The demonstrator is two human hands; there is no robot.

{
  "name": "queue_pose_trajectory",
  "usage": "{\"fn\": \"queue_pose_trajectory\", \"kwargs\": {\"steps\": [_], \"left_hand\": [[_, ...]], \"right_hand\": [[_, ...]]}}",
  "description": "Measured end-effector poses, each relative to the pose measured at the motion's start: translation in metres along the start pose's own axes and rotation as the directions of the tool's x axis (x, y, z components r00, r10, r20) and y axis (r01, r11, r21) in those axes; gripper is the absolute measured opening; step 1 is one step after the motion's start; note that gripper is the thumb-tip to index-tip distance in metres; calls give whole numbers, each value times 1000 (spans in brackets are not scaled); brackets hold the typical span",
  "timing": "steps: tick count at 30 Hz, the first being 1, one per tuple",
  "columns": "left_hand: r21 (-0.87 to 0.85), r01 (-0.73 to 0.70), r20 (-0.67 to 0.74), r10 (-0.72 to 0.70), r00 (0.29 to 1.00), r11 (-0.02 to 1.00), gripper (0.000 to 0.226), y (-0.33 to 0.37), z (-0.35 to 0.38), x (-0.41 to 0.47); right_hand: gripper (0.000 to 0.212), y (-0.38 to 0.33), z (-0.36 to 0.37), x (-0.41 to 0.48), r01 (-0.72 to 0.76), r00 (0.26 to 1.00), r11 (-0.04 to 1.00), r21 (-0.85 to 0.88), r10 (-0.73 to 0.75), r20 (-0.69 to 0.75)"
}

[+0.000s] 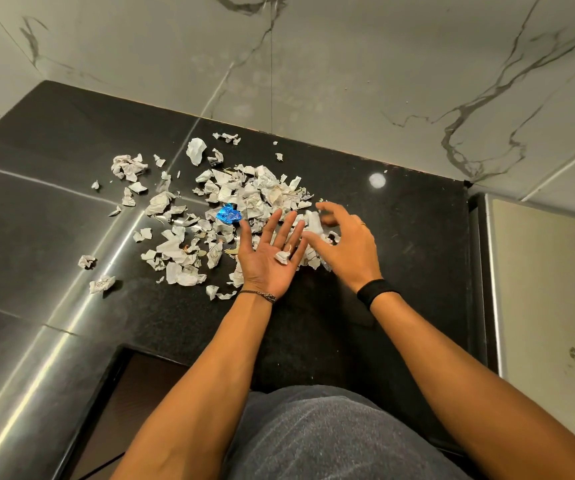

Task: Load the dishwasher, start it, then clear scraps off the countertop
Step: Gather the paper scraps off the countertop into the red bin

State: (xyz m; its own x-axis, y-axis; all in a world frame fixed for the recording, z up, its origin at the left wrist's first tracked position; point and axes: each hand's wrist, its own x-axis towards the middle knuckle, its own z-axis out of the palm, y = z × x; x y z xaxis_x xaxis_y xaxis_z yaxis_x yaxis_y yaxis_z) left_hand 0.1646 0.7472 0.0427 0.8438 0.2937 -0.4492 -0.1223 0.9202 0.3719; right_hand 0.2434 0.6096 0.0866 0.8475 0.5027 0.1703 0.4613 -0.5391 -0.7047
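Torn and crumpled white paper scraps [244, 192] lie scattered over the black countertop [400, 237], with one blue foil wrapper [228, 214] among them. My left hand [268, 258] rests palm up at the near edge of the pile, fingers spread, with a small paper scrap [281, 257] lying loose in the palm. My right hand [344, 240] is just to its right, palm down, fingers curled over scraps by the pile's right edge; it is blurred, and whether it grips anything cannot be told.
A marble-patterned wall [313, 64] backs the counter. A pale surface [549, 289] adjoins the counter on the right. Stray scraps [86, 261] lie apart at the left. The counter's front edge cuts inward near my body [123, 351].
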Motion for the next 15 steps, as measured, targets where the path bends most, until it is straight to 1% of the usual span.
{"fn": "queue_pose_trajectory", "kwargs": {"steps": [2,4,6,9,10,12,15], "left_hand": [[-1,17,6,-17,1000,1000,81,-1,-1,5],[-31,34,30,-33,999,999,85,-2,-1,7],[-10,49,51,-48,998,999,89,-3,-4,11],[0,77,82,-77,994,997,86,-4,-9,12],[-19,87,94,-85,992,996,84,-5,-10,12],[-70,109,113,-101,988,992,80,-5,-10,11],[-132,133,141,-115,983,982,79,-4,-7,9]], "right_hand": [[52,-14,6,-4,52,997,999,11,-52,61],[56,-24,14,-8,126,984,992,-14,-123,127],[60,-29,18,-11,209,965,976,-55,-196,176],[73,-32,18,-13,259,945,957,-131,-223,241],[76,-31,17,-12,250,946,958,-143,-210,246],[73,-28,11,-9,177,967,978,-111,-151,205],[60,-13,3,-1,8,993,1000,-14,-6,119]]}}
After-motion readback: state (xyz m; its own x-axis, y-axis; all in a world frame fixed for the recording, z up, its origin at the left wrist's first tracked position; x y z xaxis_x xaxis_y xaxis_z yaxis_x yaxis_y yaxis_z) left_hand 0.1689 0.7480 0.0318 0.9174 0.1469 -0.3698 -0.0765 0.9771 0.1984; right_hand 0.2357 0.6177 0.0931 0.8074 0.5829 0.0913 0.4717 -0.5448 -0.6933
